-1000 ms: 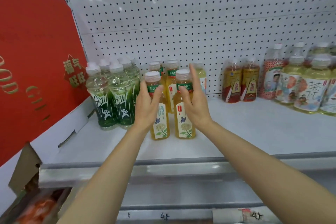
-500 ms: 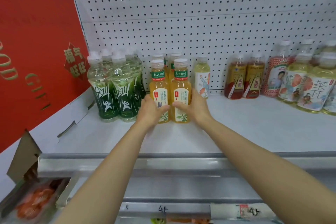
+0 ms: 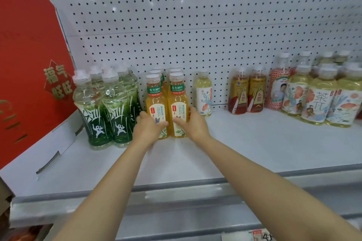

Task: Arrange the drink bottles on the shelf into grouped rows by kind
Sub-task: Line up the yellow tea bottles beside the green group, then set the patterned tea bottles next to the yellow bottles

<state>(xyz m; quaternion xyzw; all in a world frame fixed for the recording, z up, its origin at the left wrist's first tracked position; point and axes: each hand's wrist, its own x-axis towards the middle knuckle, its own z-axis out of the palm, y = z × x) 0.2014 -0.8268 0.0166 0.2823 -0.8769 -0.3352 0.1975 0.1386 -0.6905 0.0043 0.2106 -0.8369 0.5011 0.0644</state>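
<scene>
We press both hands around the 2 front jasmine tea bottles (image 3: 167, 107) on the white shelf (image 3: 254, 146). Our left hand (image 3: 147, 129) cups the lower label of the left bottle, thumb laid across its front; our right hand (image 3: 193, 124) wraps the right bottle's outer side, fingers flat on the label. More of the same bottles stand in 2 rows directly behind the grip. Touching our left hand's outer side stand the green bamboo-print bottles (image 3: 106, 107). Just beyond our right hand stands a single pale floral bottle (image 3: 203, 94), then 2 amber bottles (image 3: 247, 93) farther right.
</scene>
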